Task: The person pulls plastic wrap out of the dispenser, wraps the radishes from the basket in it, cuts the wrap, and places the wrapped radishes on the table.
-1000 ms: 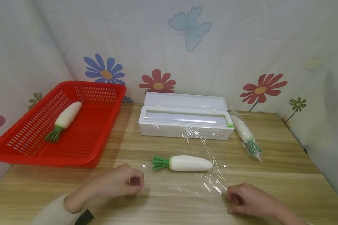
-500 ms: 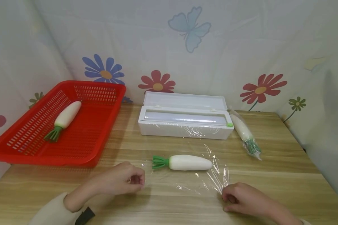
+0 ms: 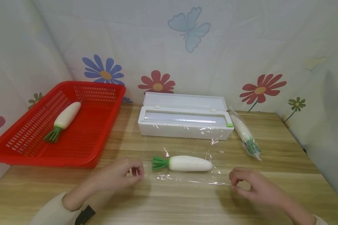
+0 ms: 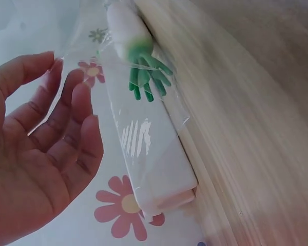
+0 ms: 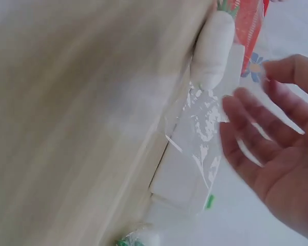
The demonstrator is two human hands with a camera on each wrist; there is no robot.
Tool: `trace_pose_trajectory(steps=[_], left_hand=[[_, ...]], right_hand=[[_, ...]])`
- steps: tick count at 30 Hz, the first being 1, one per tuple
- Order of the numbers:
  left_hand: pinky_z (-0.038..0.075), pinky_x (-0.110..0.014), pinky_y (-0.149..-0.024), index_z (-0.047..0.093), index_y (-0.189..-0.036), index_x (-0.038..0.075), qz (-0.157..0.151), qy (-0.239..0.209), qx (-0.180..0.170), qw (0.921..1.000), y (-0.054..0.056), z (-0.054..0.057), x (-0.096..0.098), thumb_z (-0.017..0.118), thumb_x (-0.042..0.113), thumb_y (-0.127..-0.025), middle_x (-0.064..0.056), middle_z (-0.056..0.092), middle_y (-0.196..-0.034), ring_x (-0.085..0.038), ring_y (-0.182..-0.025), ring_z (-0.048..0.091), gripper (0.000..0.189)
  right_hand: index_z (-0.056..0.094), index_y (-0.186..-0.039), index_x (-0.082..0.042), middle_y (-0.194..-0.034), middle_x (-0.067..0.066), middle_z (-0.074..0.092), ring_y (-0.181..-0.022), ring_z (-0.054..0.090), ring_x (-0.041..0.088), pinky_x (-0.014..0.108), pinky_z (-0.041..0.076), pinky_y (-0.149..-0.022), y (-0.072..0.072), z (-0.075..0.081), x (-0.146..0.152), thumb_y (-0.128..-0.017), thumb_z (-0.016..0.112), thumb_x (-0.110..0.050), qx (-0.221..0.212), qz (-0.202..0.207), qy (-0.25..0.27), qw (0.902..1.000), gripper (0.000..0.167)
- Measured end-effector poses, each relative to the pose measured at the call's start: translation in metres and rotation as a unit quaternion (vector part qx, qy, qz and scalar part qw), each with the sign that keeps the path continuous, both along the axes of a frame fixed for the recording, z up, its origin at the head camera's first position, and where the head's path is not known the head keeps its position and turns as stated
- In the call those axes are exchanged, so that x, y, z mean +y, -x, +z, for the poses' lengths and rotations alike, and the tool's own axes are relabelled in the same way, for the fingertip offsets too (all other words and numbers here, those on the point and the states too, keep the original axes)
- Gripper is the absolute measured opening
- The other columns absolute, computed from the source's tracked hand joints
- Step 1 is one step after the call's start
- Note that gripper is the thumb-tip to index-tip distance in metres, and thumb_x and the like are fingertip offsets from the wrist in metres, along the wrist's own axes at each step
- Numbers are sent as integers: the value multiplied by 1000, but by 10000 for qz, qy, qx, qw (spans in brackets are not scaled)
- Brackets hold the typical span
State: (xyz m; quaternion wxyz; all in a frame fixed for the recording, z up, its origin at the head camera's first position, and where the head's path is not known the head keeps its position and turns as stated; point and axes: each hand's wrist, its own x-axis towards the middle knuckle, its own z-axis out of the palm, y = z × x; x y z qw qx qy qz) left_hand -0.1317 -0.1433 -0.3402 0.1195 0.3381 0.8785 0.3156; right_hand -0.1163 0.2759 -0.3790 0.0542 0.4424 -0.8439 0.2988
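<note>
A white radish (image 3: 190, 163) with green stalks lies on a sheet of cling film (image 3: 192, 182) drawn forward from a white dispenser box (image 3: 183, 130). My left hand (image 3: 119, 175) pinches the film's near left corner between thumb and index finger, beyond the stalk end. At the near right corner, my right hand (image 3: 256, 186) pinches the film too, thumb tip against index finger. The near edge stretches fairly straight between both hands. In the left wrist view the clear film hangs before the green stalks (image 4: 148, 77). In the right wrist view wrinkled film lies beyond the radish tip.
To the left stands a red plastic basket (image 3: 101, 137) with another radish (image 3: 69, 115) inside. A film-wrapped radish (image 3: 243, 129) lies right of the dispenser. The dispenser's lid (image 3: 186, 101) is raised. A patterned cloth (image 3: 242, 40) hangs behind the wooden table (image 3: 284, 187).
My right hand has shifted right and slightly away from me, after moving a little left. The bunched film on that side has smoothed, and its near edge is lifted taut. The left hand has barely moved.
</note>
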Motion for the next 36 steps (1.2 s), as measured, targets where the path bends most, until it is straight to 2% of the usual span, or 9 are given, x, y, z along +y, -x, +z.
trace_pose_trajectory(steps=[3,6,8,12,16,20,24,29,36], left_hand=[[47,-24,-66,62,-79,19,212,-148,428,9987,5,-1,1,65,13,-83,16,57,-74,-6,-75,52,7],[47,-26,-65,62,-78,19,420,-282,789,9956,13,-3,2,65,13,-82,16,57,-72,-4,-73,53,8],[48,-28,-65,62,-78,19,588,-349,843,9941,19,-4,3,66,13,-82,16,58,-71,-3,-72,53,8],[47,-27,-63,63,-80,13,939,-488,767,9914,28,-6,2,66,14,-83,12,60,-71,-5,-69,54,3],[45,-23,-59,65,-81,9,1367,-681,906,9841,36,-9,4,66,13,-82,8,61,-70,-6,-67,54,5],[45,-25,-61,65,-82,7,1703,-840,1071,9759,45,-12,8,66,12,-82,5,62,-71,-9,-69,55,4],[43,-28,-66,62,-83,5,1883,-825,1046,9730,56,-17,13,63,11,-84,1,62,-74,-13,-72,55,5],[44,-32,-68,60,-83,4,2064,-922,956,9694,69,-22,17,62,10,-85,-4,61,-75,-18,-73,54,8],[50,-37,-71,62,-83,4,2345,-1016,957,9620,88,-30,18,63,9,-84,-10,66,-83,-23,-78,60,5]], right_hand=[[54,-80,-17,-79,-5,61,-73,57,4,17,48,-65,8,4,1,-68,67,11,-20,-108,411,9991,32],[58,-82,-9,-75,-1,62,-70,59,5,19,50,-63,16,7,1,-67,67,13,-141,-275,579,9978,28],[60,-85,-4,-75,2,63,-69,59,5,20,50,-62,21,9,-1,-68,65,14,-230,-374,522,9977,26],[65,-89,0,-79,6,67,-70,58,2,22,51,-61,30,16,-3,-68,65,13,-289,-655,172,9973,25],[67,-91,3,-83,10,69,-72,60,3,25,52,-63,40,21,-3,-72,67,9,-549,-1093,-133,9924,20],[67,-93,5,-84,12,68,-73,62,8,25,52,-63,53,23,-2,-75,68,6,-944,-1735,-172,9802,18],[67,-90,6,-82,12,68,-71,62,13,23,51,-61,66,22,-3,-77,68,2,-1316,-2266,-87,9650,14],[68,-88,5,-81,12,68,-71,60,15,21,49,-60,80,22,-5,-79,69,-6,-1752,-2717,71,9463,14],[67,-95,6,-87,12,68,-76,58,13,23,48,-65,95,17,-6,-81,69,-18,-2358,-3150,337,9187,28]])
